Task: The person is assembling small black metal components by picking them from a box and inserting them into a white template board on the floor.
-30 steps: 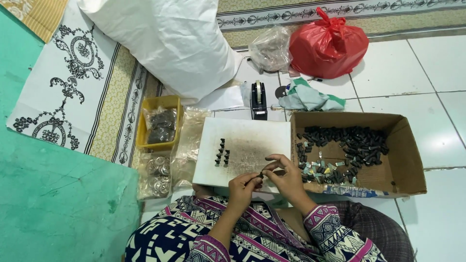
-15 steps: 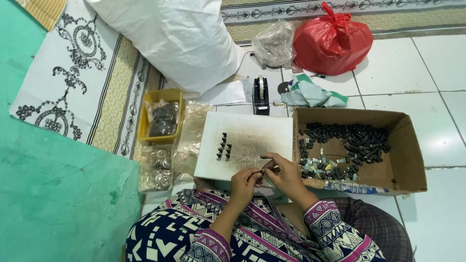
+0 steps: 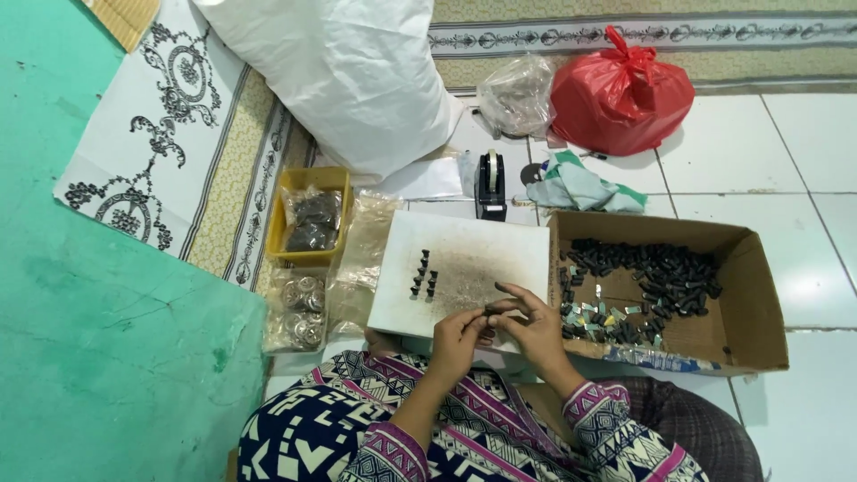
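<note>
The left hand point(image 3: 460, 332) and right hand point(image 3: 534, 323) meet fingertip to fingertip over the near edge of a white board point(image 3: 464, 268), both pinched closed on one small dark part point(image 3: 492, 310) held between them. On the board, just beyond the hands, short rows of similar dark pieces point(image 3: 423, 274) stand upright. To the right lies an open cardboard box point(image 3: 750, 303) of dark parts; to the left a yellow tray point(image 3: 308, 219) with bagged pieces, and beyond the board a black tape dispenser point(image 3: 490, 186) on the floor.
</note>
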